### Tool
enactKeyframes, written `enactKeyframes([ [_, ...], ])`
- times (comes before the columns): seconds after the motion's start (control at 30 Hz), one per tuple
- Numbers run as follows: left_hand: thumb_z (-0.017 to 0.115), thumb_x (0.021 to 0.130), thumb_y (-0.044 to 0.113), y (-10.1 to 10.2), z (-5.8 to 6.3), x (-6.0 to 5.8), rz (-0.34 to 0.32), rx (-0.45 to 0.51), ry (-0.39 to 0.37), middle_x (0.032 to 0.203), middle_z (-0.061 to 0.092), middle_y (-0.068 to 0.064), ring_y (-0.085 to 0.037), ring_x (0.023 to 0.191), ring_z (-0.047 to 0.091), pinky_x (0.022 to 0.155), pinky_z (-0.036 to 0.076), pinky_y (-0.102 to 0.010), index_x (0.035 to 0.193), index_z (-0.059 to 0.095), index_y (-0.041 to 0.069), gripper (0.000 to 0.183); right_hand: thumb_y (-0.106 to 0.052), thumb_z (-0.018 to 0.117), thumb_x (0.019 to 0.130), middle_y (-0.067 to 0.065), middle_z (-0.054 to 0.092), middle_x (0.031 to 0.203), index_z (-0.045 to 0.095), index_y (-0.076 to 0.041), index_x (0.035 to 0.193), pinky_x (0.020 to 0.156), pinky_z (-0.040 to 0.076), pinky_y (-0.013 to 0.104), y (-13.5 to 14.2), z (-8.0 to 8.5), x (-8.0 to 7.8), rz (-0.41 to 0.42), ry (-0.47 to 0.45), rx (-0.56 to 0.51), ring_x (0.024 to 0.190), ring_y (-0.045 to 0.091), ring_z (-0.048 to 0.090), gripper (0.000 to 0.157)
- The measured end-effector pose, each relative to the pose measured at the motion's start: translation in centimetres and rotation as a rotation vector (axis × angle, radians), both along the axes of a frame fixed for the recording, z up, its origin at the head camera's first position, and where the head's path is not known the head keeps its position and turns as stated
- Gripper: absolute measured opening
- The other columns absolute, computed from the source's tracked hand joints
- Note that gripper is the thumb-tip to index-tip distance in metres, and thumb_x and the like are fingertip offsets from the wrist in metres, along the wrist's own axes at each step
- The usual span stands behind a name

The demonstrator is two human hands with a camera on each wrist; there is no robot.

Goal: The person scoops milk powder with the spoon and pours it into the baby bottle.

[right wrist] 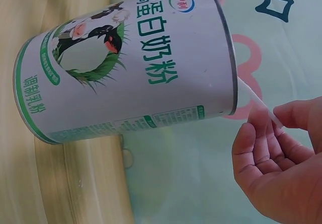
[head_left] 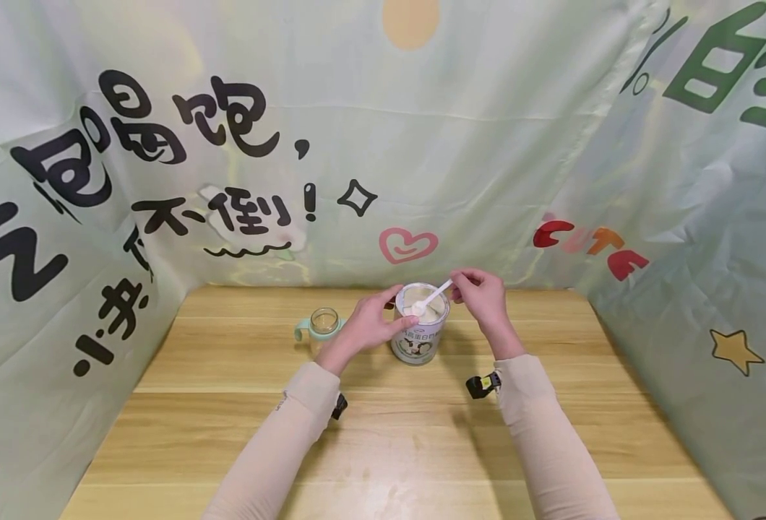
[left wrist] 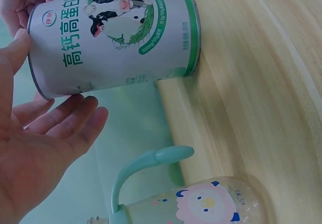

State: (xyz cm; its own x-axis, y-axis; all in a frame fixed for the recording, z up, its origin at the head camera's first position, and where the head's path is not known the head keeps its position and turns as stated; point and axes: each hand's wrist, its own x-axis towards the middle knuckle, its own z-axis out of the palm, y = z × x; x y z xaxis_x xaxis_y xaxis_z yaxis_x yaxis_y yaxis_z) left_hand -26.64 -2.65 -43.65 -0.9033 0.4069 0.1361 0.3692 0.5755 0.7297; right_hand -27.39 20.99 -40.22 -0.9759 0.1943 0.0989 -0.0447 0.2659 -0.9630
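Observation:
A white milk powder can (head_left: 414,349) with a cow and green print stands upright on the table, its top uncovered and pale powder showing inside. My left hand (head_left: 371,321) holds the can near its rim, thumb at the front and the other fingers round its left side. Between thumb and fingertips, my right hand (head_left: 485,297) pinches the handle of a white scoop (head_left: 440,289). The scoop slants down to the left, its bowl over the can's mouth. In the right wrist view the can wall hides the scoop's bowl, leaving only the handle (right wrist: 256,99) visible.
Left of the can, partly behind my left hand, stands a lidless baby bottle (head_left: 324,323) with a mint-green collar and handle. A printed cloth (head_left: 474,180) hangs around the wooden table (head_left: 396,448) at the back and sides.

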Motion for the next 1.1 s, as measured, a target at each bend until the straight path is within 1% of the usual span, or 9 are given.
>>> enactKeyframes([
  [0.1,0.076,0.095,0.050,-0.1,0.0,0.1,0.005,-0.001,-0.009,0.154,0.057,-0.019,-0.038,0.143,0.054,0.119,0.045,-0.056,0.162,0.040,0.010,0.086,-0.022,0.066,0.104,0.012,0.073,0.091,0.072,0.007,0.122,0.073,0.064,0.026,0.0,0.1,0.2,0.004,0.004,-0.014,0.072,0.009,0.068,0.034],
  [0.27,0.074,0.096,0.050,-0.4,0.1,0.2,0.004,-0.004,-0.007,0.148,0.062,-0.018,-0.035,0.135,0.061,0.114,0.050,-0.055,0.162,0.040,0.008,0.085,-0.021,0.066,0.104,0.006,0.071,0.087,0.071,0.008,0.122,0.071,0.062,0.022,0.0,0.5,0.5,0.001,0.003,-0.042,0.072,0.008,0.068,0.034],
  [0.4,0.072,0.098,0.051,-0.7,0.3,0.3,0.000,-0.005,0.005,0.147,0.063,-0.017,-0.034,0.134,0.062,0.114,0.051,-0.054,0.162,0.040,0.010,0.083,-0.021,0.067,0.104,0.003,0.071,0.087,0.071,0.007,0.122,0.071,0.062,0.020,-0.1,1.0,0.7,-0.008,-0.002,-0.072,0.071,0.007,0.067,0.033],
  [0.53,0.070,0.098,0.053,-1.0,0.5,0.3,0.008,0.013,0.021,0.149,0.062,-0.015,-0.033,0.135,0.061,0.113,0.051,-0.055,0.163,0.040,0.013,0.081,-0.019,0.067,0.103,0.008,0.072,0.090,0.071,0.007,0.120,0.073,0.063,0.022,-0.4,1.4,0.9,-0.004,0.006,-0.104,0.071,0.007,0.068,0.032],
  [0.63,0.068,0.099,0.054,-1.4,0.8,0.3,0.018,0.025,0.040,0.149,0.062,-0.016,-0.033,0.136,0.061,0.112,0.052,-0.055,0.162,0.041,0.013,0.080,-0.019,0.067,0.103,0.007,0.072,0.089,0.071,0.007,0.119,0.076,0.065,0.027,-0.5,1.7,1.0,0.005,0.018,-0.120,0.070,0.008,0.069,0.031],
  [0.7,0.068,0.099,0.054,-1.7,1.0,0.3,0.025,0.029,0.048,0.149,0.062,-0.017,-0.033,0.137,0.060,0.113,0.051,-0.055,0.161,0.043,0.014,0.078,-0.020,0.067,0.103,0.003,0.071,0.087,0.072,0.006,0.118,0.077,0.065,0.029,-0.6,1.9,1.0,0.007,0.023,-0.123,0.070,0.009,0.069,0.030],
  [0.83,0.070,0.098,0.051,-2.4,1.5,0.4,0.043,0.027,0.046,0.150,0.061,-0.015,-0.033,0.139,0.058,0.115,0.050,-0.055,0.160,0.045,0.017,0.076,-0.020,0.068,0.103,0.000,0.070,0.085,0.071,0.006,0.118,0.078,0.065,0.028,-0.8,2.1,1.0,0.009,0.024,-0.126,0.071,0.009,0.069,0.031],
  [0.97,0.072,0.098,0.049,-3.2,1.7,0.3,0.054,0.014,0.052,0.151,0.061,-0.013,-0.032,0.140,0.057,0.116,0.048,-0.055,0.160,0.046,0.019,0.074,-0.020,0.068,0.103,0.003,0.072,0.087,0.070,0.007,0.121,0.078,0.065,0.027,-1.3,2.4,1.0,0.005,0.009,-0.137,0.073,0.012,0.071,0.032],
  [1.1,0.071,0.098,0.051,-4.3,1.7,0.5,0.063,0.011,0.060,0.153,0.059,-0.015,-0.035,0.142,0.056,0.118,0.046,-0.057,0.161,0.045,0.018,0.075,-0.017,0.068,0.103,0.004,0.072,0.086,0.069,0.009,0.124,0.077,0.065,0.027,-2.0,2.8,1.1,0.005,0.002,-0.151,0.072,0.012,0.071,0.033],
])
